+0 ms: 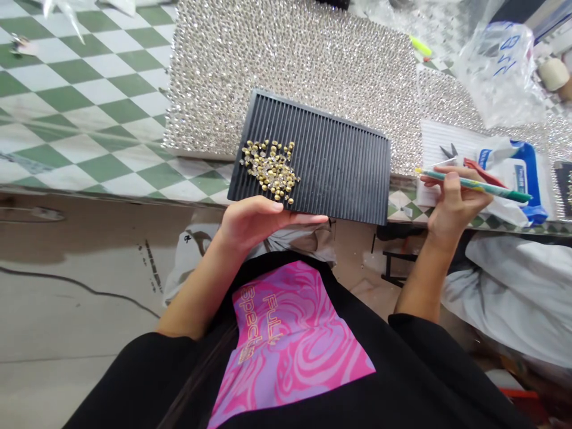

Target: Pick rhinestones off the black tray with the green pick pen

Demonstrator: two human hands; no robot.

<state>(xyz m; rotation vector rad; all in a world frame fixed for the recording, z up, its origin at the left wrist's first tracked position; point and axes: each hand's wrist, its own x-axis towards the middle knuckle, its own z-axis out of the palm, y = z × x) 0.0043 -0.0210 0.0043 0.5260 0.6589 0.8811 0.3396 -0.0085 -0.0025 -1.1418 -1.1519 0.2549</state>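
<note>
My left hand grips the near edge of a black ridged tray, thumb on top and fingers underneath. On the tray's left part lies a loose heap of small gold-backed rhinestones. In my right hand is a slim green pen-like stick with a yellow tip, pinched between thumb and fingers and pointing left. That hand is to the right of the tray, apart from it. Beyond the tray, partly covered by it, spreads a large board packed with sparkling silver stones.
Small scissors and a blue-and-white packet lie near my right hand. A clear plastic bag and a neon yellow pen-shaped item are farther back. A green-and-white checked cloth covers the table.
</note>
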